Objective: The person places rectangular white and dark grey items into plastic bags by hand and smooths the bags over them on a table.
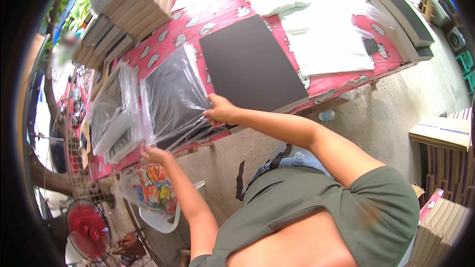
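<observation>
A clear plastic bag [173, 96] lies around a dark flat board on the table, its near side pulled taut between my hands. My right hand [220, 110] is closed on the bag's near right corner, fingers pinched. At its near left corner my left hand [155, 154] pinches the plastic too. Just right of the bag rests a stack of black boards [252, 64], whose top sheet is bare. To the left sits a pile of clear plastic bags [116, 113], wrinkled and shiny.
The table has a red patterned cover [225, 0]. White sheets [324, 39] lie at the right, beside stacked black-topped boxes [403, 15]. Tall stacks of boxes [141, 5] stand far left. Below are a white plastic chair [161, 221], a red fan [89, 230] and a plastic bottle [326, 115].
</observation>
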Demonstrator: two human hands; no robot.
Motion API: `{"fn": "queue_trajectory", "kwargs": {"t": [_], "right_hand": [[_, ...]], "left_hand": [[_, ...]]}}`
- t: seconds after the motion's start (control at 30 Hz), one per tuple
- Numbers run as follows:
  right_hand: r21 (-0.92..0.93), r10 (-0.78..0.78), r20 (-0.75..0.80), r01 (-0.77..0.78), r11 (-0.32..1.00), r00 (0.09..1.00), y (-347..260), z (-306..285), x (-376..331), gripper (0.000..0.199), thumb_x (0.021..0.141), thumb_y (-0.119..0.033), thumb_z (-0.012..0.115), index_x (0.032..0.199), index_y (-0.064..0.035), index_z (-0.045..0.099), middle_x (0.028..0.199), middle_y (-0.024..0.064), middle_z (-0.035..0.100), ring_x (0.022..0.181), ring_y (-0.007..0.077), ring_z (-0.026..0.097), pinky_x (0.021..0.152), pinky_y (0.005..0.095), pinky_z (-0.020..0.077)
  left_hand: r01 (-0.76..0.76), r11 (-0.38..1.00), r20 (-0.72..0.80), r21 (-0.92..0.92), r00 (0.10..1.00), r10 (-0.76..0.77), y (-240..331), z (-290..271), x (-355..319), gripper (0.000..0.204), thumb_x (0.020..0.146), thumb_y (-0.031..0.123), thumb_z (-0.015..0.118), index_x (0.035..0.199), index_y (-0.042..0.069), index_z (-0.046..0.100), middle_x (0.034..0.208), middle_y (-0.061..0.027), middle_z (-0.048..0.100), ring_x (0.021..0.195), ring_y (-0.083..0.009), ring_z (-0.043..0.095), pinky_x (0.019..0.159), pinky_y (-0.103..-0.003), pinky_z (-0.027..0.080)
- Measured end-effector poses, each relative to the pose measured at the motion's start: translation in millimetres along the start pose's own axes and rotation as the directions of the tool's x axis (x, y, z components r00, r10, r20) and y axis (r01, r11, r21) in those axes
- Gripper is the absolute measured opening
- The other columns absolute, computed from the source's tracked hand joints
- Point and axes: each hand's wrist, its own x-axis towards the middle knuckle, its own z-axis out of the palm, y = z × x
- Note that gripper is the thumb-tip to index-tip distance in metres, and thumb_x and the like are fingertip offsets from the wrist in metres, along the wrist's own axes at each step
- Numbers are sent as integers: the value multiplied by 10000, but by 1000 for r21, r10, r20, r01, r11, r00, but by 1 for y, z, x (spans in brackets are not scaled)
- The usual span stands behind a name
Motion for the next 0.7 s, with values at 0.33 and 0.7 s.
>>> {"fn": "queue_trajectory", "kwargs": {"t": [0.33,0.7], "right_hand": [[-648,-263,37,223,729,964,-77,-94,-42,516,673,-394,672,1030,-28,599,1044,179,575,995,314,540,875,355,418],[-904,-560,-340,-427,-27,756,-18,-415,-108,306,701,-98,555,1004,-73,591,879,150,595,821,315,568,712,391,466]], "left_hand": [[-768,531,593,358,627,506,-76,-1,-65,362,888,275,389,1236,191,438,1323,-117,359,1208,-373,297,958,-536,206],[-258,943,299,-209,901,313,76,62,-186,346,843,148,511,1143,0,424,1165,-186,418,1089,-296,417,921,-424,320]]}}
